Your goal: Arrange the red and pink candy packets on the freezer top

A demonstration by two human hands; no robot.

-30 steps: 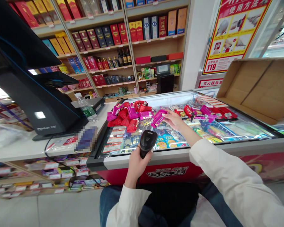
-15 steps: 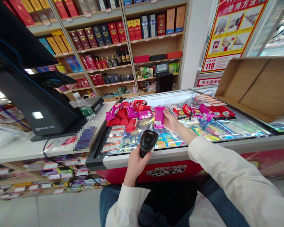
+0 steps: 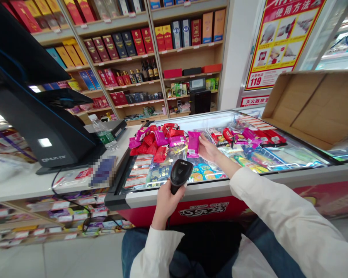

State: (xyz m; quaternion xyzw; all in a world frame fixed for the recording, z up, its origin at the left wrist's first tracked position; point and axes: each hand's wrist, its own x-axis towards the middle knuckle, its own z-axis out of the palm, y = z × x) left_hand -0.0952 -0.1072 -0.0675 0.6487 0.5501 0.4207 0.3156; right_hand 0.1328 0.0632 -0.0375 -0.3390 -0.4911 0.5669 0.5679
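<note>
Lower centre: your left hand (image 3: 167,199) grips a scanner (image 3: 181,172); mid-frame, your right hand (image 3: 209,149) pinches a purple packet (image 3: 193,141) edgewise, apparently leaving its pale label (image 3: 191,151) uncovered.

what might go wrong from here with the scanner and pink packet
The right hand holds the pink packet by one edge, so it might slip. The heap of red and pink packets lies close by, so a bump from the scanner in the left hand could shift some.

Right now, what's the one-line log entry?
left hand: holding black handheld barcode scanner | right hand: holding magenta rectangular packet | nearby: pile of red and magenta packets on glass-topped freezer
</note>
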